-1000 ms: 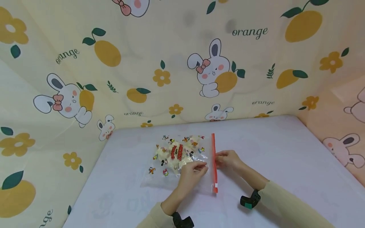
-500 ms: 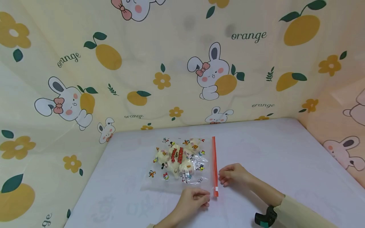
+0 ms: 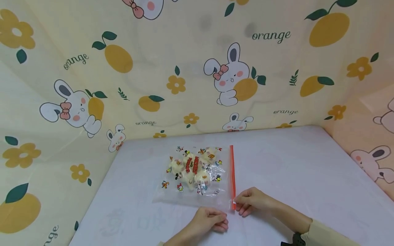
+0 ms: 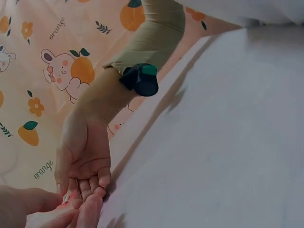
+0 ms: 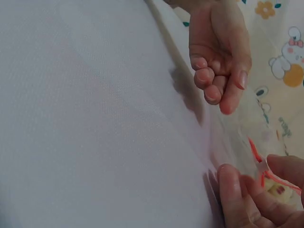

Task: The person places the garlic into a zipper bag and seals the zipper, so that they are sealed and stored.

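Note:
A clear zip bag (image 3: 167, 196) printed with cartoon figures lies flat on the table, its red zip strip (image 3: 232, 167) along the right side. Several cream-coloured pieces (image 3: 202, 177) show through the plastic. At the strip's near end, my right hand (image 3: 257, 201) pinches the small white slider (image 5: 262, 165) between thumb and finger. My left hand (image 3: 207, 220) rests just below the bag's near edge, fingers loosely curled, holding nothing. In the right wrist view the left hand (image 5: 221, 57) appears apart from the bag.
A white cloth covers the table (image 3: 286, 160). Behind it hangs a cream curtain (image 3: 191, 44) printed with rabbits and oranges, and another printed panel (image 3: 369, 136) stands along the right side.
My left hand has drawn back off the bag toward the near edge. My right hand has slid down along the red strip to the slider at its near end.

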`<state>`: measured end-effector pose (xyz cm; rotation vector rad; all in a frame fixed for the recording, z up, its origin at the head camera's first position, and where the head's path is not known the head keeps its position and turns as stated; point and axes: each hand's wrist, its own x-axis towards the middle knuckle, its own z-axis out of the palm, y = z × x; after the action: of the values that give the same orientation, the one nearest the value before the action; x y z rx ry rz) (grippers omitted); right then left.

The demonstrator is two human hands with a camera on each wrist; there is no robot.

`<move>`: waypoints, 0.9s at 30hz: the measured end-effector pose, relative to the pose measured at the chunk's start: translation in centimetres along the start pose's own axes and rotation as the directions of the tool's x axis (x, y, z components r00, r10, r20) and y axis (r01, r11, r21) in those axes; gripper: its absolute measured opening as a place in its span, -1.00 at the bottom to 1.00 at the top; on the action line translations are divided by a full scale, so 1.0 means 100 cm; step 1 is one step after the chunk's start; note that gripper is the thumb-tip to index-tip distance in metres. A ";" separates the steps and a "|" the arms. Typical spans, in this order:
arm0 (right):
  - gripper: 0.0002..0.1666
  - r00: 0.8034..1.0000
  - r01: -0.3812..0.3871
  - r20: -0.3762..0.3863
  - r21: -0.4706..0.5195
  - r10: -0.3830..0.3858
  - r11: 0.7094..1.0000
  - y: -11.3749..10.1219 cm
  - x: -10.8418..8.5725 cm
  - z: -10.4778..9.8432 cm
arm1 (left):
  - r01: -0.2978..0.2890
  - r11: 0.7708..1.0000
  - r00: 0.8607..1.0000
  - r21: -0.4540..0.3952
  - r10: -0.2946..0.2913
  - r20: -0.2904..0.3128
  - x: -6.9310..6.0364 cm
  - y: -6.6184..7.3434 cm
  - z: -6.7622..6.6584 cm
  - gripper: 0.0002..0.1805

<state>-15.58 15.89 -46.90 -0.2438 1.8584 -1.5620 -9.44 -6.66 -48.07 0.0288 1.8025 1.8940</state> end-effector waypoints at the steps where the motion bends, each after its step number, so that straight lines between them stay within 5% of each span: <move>1: -0.62 1.000 0.002 0.004 0.003 -0.002 1.000 0.000 0.000 0.001 | 0.011 1.000 1.000 -0.003 -0.011 -0.001 0.001 0.000 0.000 -0.73; 17: -0.57 0.998 0.069 0.015 -0.040 -0.069 0.997 -0.004 -0.004 0.001 | 0.197 0.966 0.980 -0.169 -0.191 0.053 0.014 0.000 0.016 -0.69; 27: -0.55 0.996 0.090 0.008 -0.067 -0.090 0.994 -0.008 -0.004 -0.003 | 0.190 0.915 0.982 -0.356 -0.173 0.081 0.024 0.002 0.028 -0.65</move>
<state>-15.67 16.20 -46.02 -0.3665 1.9216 -1.5588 -10.58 -3.21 -48.32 -0.2152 1.3468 2.0389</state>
